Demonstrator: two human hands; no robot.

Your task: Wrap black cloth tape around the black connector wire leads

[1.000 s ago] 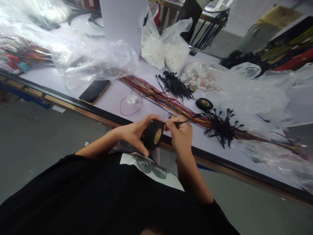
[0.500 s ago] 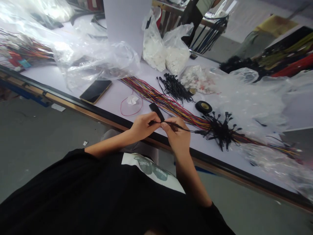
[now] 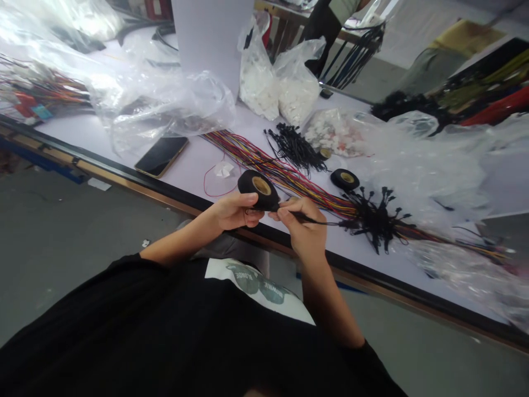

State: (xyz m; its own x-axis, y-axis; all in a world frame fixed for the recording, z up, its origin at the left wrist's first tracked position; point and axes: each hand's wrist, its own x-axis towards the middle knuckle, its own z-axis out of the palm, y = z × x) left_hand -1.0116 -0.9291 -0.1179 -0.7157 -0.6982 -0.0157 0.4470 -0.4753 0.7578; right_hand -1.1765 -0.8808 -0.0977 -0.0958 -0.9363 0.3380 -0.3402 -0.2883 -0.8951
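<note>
My left hand (image 3: 237, 212) grips a roll of black tape (image 3: 246, 182), its thumb on the near side and its yellowish core facing up. My right hand (image 3: 308, 226) pinches a black cable (image 3: 326, 223) right beside the roll, where the tape meets the cable. Rightward the cable runs to a cluster of black connectors (image 3: 376, 218) on the table. Behind both hands lies a long bundle of red, yellow and dark wires (image 3: 285, 173). Fingers cover the spot where tape and cable join.
A phone (image 3: 162, 156) lies left, near the table edge. Beyond the wires are a pile of black leads (image 3: 295, 146), a second tape roll (image 3: 344, 180) and bags of white parts (image 3: 260, 82). Clear plastic sheeting (image 3: 430, 171) covers the right side. Another person (image 3: 438, 66) stands across the table.
The tape roll has turned from edge-on to show its core, and my left hand has shifted slightly left. My right hand has moved a little to the right, still on the cable.
</note>
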